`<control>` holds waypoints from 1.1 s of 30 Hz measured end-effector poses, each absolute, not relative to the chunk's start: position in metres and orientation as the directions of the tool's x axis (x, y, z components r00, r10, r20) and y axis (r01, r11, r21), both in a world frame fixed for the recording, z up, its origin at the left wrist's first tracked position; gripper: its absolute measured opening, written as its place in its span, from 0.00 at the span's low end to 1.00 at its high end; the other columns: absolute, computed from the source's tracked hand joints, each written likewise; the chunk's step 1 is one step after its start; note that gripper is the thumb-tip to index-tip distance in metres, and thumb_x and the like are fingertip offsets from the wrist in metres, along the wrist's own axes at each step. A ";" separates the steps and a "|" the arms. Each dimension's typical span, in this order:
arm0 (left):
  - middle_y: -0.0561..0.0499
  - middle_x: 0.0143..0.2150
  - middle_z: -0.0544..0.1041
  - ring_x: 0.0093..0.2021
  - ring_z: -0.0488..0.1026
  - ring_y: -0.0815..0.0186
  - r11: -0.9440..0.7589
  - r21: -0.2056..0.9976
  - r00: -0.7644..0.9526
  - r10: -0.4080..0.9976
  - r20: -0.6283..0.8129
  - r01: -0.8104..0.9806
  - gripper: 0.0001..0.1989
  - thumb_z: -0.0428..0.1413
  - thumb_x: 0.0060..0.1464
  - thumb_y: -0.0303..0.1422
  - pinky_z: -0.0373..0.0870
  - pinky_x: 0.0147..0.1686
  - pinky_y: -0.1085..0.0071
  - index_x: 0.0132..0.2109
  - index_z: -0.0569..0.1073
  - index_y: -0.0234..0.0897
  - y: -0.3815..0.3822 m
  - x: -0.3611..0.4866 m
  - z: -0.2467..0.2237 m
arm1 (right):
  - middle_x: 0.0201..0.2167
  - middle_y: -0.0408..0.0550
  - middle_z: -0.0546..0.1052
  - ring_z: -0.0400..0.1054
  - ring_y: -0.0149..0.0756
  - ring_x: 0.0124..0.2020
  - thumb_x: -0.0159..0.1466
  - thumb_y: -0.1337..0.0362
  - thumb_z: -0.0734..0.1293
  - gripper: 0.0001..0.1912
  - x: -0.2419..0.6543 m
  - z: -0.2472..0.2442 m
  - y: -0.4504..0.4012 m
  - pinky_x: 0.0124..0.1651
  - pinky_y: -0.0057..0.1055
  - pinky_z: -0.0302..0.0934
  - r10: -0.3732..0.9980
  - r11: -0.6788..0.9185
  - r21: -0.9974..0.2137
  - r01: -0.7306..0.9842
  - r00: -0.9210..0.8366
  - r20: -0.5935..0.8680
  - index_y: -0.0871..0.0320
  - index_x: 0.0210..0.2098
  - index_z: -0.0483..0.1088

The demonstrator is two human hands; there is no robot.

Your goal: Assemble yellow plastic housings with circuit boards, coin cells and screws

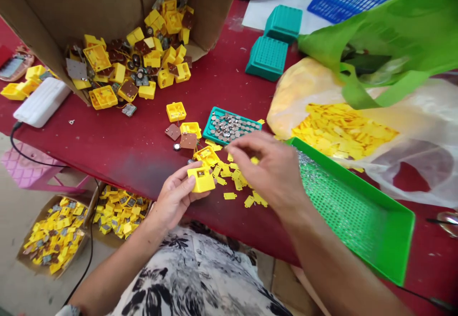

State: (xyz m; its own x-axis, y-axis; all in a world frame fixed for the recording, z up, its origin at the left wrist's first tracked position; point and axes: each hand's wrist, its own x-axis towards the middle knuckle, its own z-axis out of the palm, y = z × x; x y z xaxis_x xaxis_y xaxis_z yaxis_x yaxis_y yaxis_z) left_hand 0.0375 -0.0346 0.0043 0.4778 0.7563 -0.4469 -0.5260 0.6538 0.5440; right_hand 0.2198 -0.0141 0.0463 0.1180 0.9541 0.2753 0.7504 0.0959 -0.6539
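Between the thumb and fingers of my left hand [177, 194] is a small yellow plastic case [201, 180], with a small opening in its upper face. My right hand [263, 163] is bent over the small yellow tabs [234, 175], its thumb and forefinger close together near the teal tray's lower edge; whatever they pinch is too small to make out. Round metal cells lie in the teal tray [208, 133]. Beyond my left hand are open yellow cases [176, 111] and brown circuit boards [188, 141] on the red table [136, 134].
A cardboard box [110, 5] of yellow cases stands at the back left, near a white power bank [42, 102]. On the right are a green tray [343, 211], a bag of yellow tabs [343, 130] and teal baskets [267, 58]. Filled boxes [55, 235] sit below the table.
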 end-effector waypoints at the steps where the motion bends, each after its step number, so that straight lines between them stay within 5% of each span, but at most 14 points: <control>1: 0.45 0.48 0.79 0.45 0.77 0.60 0.646 0.545 0.475 0.763 -0.438 -0.534 0.21 0.67 0.48 0.36 0.74 0.44 0.67 0.51 0.78 0.37 -0.035 0.038 0.004 | 0.30 0.46 0.76 0.70 0.36 0.33 0.61 0.65 0.66 0.06 0.211 0.052 -0.022 0.38 0.34 0.64 0.972 0.101 -0.748 0.656 0.095 0.215 0.56 0.29 0.73; 5: 0.46 0.47 0.80 0.44 0.76 0.64 0.595 0.577 0.460 0.802 -0.381 -0.559 0.18 0.66 0.49 0.34 0.73 0.46 0.69 0.49 0.78 0.37 -0.035 0.039 0.003 | 0.28 0.43 0.77 0.70 0.32 0.31 0.60 0.66 0.66 0.06 0.186 0.061 -0.042 0.36 0.30 0.63 0.998 0.047 -0.870 0.491 0.020 0.065 0.56 0.28 0.74; 14: 0.47 0.46 0.80 0.46 0.76 0.62 0.539 0.666 0.435 0.835 -0.339 -0.516 0.21 0.68 0.47 0.37 0.70 0.48 0.67 0.49 0.79 0.39 -0.039 0.042 0.005 | 0.27 0.45 0.78 0.69 0.33 0.30 0.57 0.69 0.68 0.06 0.187 0.063 -0.036 0.35 0.32 0.59 1.000 0.001 -0.720 0.694 -0.005 -0.003 0.57 0.24 0.75; 20: 0.48 0.44 0.80 0.40 0.77 0.66 0.613 0.566 0.481 0.787 -0.386 -0.550 0.20 0.68 0.47 0.35 0.74 0.43 0.69 0.48 0.79 0.37 -0.035 0.038 0.005 | 0.18 0.41 0.74 0.66 0.29 0.19 0.56 0.57 0.71 0.09 0.193 0.057 -0.042 0.25 0.28 0.62 0.966 -0.244 -0.950 0.197 0.136 -0.220 0.56 0.29 0.79; 24: 0.47 0.44 0.80 0.40 0.78 0.66 0.627 0.524 0.488 0.778 -0.395 -0.576 0.21 0.69 0.45 0.35 0.75 0.45 0.68 0.48 0.79 0.35 -0.033 0.037 0.006 | 0.24 0.44 0.79 0.72 0.30 0.25 0.53 0.59 0.72 0.09 0.195 0.055 -0.044 0.32 0.28 0.70 0.957 -0.281 -0.959 0.033 0.077 -0.278 0.56 0.31 0.79; 33: 0.48 0.45 0.81 0.42 0.77 0.67 0.605 0.547 0.496 0.793 -0.353 -0.579 0.18 0.67 0.48 0.34 0.74 0.46 0.70 0.48 0.79 0.37 -0.036 0.038 0.001 | 0.27 0.43 0.79 0.73 0.33 0.30 0.56 0.61 0.70 0.06 0.186 0.053 -0.045 0.39 0.34 0.70 0.986 -0.116 -0.952 0.284 0.147 -0.076 0.54 0.30 0.79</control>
State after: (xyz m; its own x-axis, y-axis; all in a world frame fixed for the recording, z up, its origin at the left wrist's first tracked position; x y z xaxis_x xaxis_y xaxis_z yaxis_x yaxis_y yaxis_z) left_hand 0.0381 -0.0355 0.0006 0.4960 0.7933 -0.3530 -0.5787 0.6051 0.5468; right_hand 0.1862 -0.0449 0.0533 0.1467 0.9862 -0.0764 0.2843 -0.1160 -0.9517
